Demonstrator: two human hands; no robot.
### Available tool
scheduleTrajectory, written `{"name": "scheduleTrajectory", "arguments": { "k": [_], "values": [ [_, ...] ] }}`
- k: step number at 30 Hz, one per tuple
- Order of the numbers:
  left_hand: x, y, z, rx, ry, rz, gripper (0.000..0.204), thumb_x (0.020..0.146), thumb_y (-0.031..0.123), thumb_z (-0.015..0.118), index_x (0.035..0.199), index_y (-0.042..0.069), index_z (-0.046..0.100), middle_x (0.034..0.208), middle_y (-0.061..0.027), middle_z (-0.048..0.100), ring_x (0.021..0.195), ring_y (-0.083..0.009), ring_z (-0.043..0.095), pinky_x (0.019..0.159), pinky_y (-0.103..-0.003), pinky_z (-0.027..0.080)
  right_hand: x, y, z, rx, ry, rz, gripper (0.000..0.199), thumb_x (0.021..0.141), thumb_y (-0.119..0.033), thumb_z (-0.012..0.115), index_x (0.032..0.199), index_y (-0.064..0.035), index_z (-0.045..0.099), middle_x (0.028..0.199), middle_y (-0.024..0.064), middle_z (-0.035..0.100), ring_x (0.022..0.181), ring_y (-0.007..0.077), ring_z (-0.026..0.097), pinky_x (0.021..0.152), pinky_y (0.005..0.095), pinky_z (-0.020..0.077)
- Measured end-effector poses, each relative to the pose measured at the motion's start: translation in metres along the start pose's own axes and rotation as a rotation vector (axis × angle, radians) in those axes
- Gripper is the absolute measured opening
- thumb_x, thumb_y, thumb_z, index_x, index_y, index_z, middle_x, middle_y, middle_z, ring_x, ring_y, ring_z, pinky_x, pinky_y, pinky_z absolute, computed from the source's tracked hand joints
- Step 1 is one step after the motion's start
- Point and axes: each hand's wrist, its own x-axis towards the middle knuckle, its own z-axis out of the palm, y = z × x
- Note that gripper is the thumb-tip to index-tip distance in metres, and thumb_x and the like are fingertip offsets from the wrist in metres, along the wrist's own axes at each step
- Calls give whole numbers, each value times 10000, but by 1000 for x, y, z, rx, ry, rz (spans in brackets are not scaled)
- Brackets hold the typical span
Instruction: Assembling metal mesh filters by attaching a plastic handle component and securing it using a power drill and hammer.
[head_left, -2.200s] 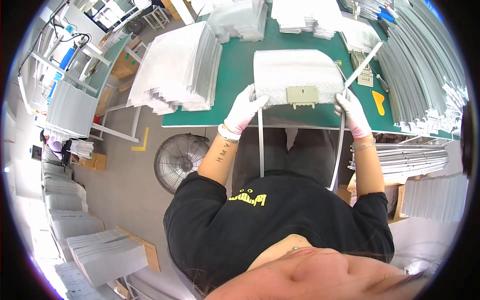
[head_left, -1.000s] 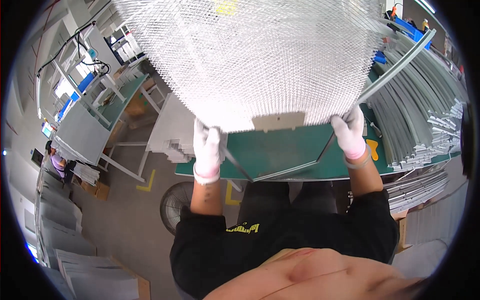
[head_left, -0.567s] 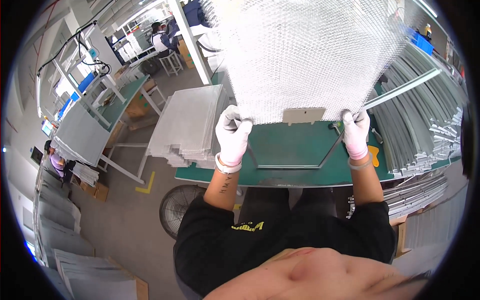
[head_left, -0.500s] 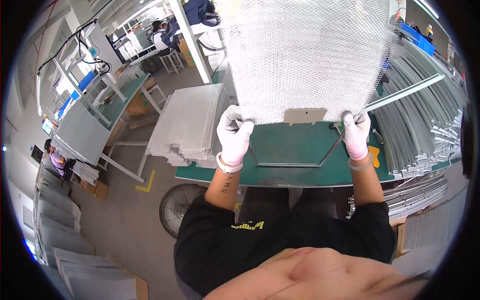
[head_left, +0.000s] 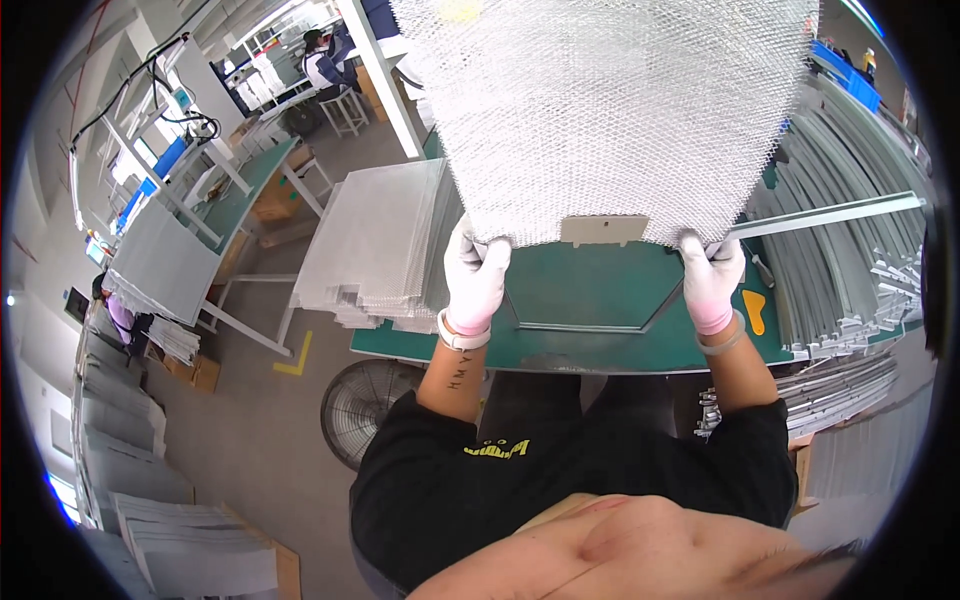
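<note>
My left hand [head_left: 476, 272] and my right hand [head_left: 712, 275], both in white gloves, are closed on the near corners of a silvery mesh sheet [head_left: 620, 120]. The sheet is raised and tilted above the table, and its far edge runs out of view. A small beige plate [head_left: 604, 230] sits at the middle of its near edge. Under it on the green table lies a thin metal frame [head_left: 585, 329], partly hidden by the sheet and my hands. A pale metal strip [head_left: 830, 215] slants off beside my right hand; whether my fingers also touch it, I cannot tell.
A stack of mesh sheets [head_left: 375, 235] stands left of the green table [head_left: 460, 348]. At right lie a yellow scraper [head_left: 754, 312] and a large pile of metal strips [head_left: 850, 240]. A round fan [head_left: 368, 412] stands on the floor. Two people sit at left, farther off.
The mesh sheet has tilted and spreads wider across the view, still in both hands. The far end of the pale strip has swung nearer and to the right. My right hand shifted slightly right.
</note>
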Motion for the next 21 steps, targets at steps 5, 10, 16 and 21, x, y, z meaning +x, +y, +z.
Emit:
{"name": "scheduleTrajectory", "arguments": {
  "k": [5, 10, 16, 21],
  "values": [
    [5, 10, 11, 8, 7, -32, 420, 974, 90, 658, 1352, -10, 505, 1018, 20, 626, 811, -24, 525, 735, -198, 445, 4, 10, -15, 94, -149, 88, 207, 903, 9, 685, 1102, 19, 627, 880, -29, 647, 706, 12, 516, 645, 181, 431],
    [7, 3, 3, 76, 15, -97, 348, 959, 54, 665, 1282, -26, 565, 1057, -10, 659, 838, -31, 544, 751, -209, 454, 4, 8, -7, 87, -161, 116, 278, 928, 19, 643, 1203, 40, 610, 1036, 19, 684, 872, 53, 595, 796, 220, 482],
    [-7, -20, -1, 225, 44, -116, 292, 952, 29, 643, 1232, -31, 588, 1070, -28, 682, 843, -31, 556, 727, -209, 461, -1, 29, -12, 25, -236, 108, 256, 958, -6, 607, 1208, 49, 592, 1111, 46, 689, 955, 76, 615, 864, 244, 494],
    [-43, -65, -24, 329, 33, -259, 289, 949, 59, 664, 1212, -28, 583, 1056, -42, 694, 892, -79, 626, 791, -244, 514, -44, 65, -32, -214, -259, 234, 281, 911, -34, 657, 1176, 56, 634, 1010, 50, 706, 925, 100, 636, 844, 273, 519]
  ]
}}
